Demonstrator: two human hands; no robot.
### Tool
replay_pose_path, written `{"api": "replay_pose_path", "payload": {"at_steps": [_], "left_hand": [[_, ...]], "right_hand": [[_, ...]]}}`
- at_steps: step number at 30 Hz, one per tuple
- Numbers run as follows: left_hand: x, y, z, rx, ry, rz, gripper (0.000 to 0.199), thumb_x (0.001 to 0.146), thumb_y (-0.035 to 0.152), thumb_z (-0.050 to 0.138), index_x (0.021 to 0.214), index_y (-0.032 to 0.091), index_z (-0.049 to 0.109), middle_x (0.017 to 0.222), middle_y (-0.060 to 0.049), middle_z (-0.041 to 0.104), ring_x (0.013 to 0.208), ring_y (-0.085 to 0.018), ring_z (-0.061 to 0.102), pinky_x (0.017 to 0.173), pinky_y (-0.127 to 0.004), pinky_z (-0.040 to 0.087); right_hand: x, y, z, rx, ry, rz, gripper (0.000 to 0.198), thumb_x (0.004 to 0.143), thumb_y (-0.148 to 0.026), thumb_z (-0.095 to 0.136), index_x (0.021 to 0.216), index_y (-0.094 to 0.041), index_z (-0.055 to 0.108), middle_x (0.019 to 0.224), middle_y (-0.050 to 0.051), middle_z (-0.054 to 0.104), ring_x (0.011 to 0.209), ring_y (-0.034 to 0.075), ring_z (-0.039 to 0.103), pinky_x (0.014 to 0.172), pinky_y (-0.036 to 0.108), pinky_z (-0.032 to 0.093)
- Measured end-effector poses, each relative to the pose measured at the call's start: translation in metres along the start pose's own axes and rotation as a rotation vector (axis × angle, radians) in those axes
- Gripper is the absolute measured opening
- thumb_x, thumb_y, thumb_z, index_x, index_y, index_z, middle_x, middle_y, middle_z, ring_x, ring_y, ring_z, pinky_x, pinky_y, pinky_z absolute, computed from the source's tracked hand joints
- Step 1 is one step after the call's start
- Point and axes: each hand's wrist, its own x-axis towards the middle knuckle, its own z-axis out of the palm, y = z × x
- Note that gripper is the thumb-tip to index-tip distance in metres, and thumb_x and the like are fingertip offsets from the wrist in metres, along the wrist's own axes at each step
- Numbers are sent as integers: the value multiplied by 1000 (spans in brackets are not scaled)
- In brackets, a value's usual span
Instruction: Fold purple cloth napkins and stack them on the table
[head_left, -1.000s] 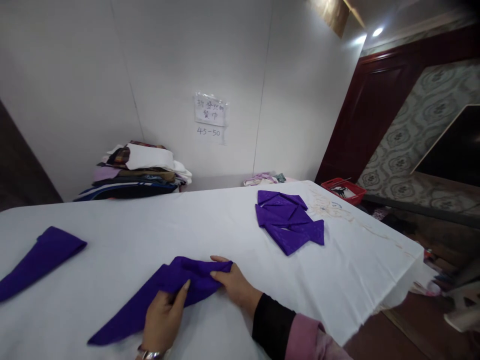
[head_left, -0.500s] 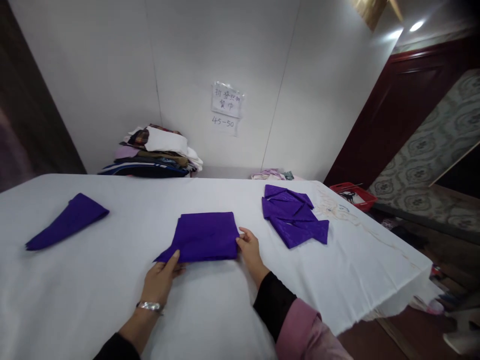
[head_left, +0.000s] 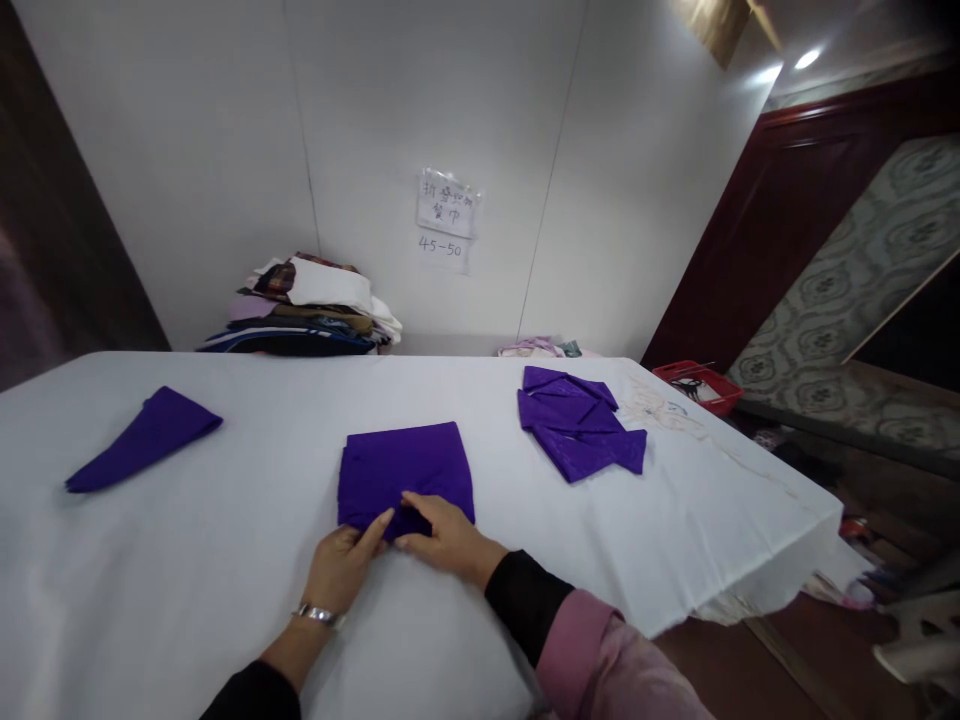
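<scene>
A purple cloth napkin (head_left: 409, 455), folded into a rough square, lies on the white-covered table in front of me. Its near edge is between the thumb and fingers of my left hand (head_left: 341, 565), whose fingertips are partly hidden. Close beside it, my right hand (head_left: 446, 540) curls over the middle of the same edge, index finger on top and thumb lower, with cloth bunched between them. Off to the left lies a purple napkin folded into a long pointed shape (head_left: 150, 440). On the right, several folded purple napkins (head_left: 577, 420) overlap in a pile.
The white tablecloth (head_left: 247, 520) hangs over the table's right edge. At the back stands a stack of folded clothes (head_left: 315, 305), with a smaller cloth heap (head_left: 536, 347) farther right. A red basket (head_left: 701, 388) sits beyond the right corner. A handwritten sign (head_left: 448, 215) is on the wall.
My right hand has left the napkin's right edge and come to the near edge beside my left hand. The left hand moved slightly right, and the near-left corner no longer sticks out.
</scene>
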Motion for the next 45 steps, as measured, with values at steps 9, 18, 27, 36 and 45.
{"api": "replay_pose_path", "payload": {"at_steps": [9,18,27,36,45], "left_hand": [[0,-9,2,69,13,64,43,73,56,45,50,24,64,44,-2,55,52,-18,55,52,-27,41],[-4,-5,-3,20,68,89,40,74,51,45,50,24,63,50,-3,62,57,-18,60,56,-26,44],[-7,-3,-5,23,59,-5,50,70,61,42,39,24,52,46,-1,59,51,-17,56,55,-27,42],[11,-15,-59,22,390,-182,46,68,58,44,39,23,47,42,-2,54,52,-19,54,49,-28,38],[22,-42,-77,-343,525,-348,35,64,53,55,56,19,57,52,-2,62,53,-19,62,51,-28,47]], "right_hand": [[6,2,6,-105,27,47,49,77,-37,65,123,-24,53,114,5,62,106,20,55,93,34,41],[8,-9,17,-105,13,31,41,81,-38,61,120,-28,57,118,3,62,108,21,53,94,36,37],[4,-12,21,284,188,227,24,78,-34,59,59,-19,64,54,-5,51,53,11,43,53,24,32],[24,12,-38,737,586,419,29,63,-44,68,65,-18,57,57,-4,54,53,10,45,51,23,37],[-11,39,-57,866,750,513,32,63,-43,72,74,-19,54,65,-2,61,54,10,53,47,21,41]]}}
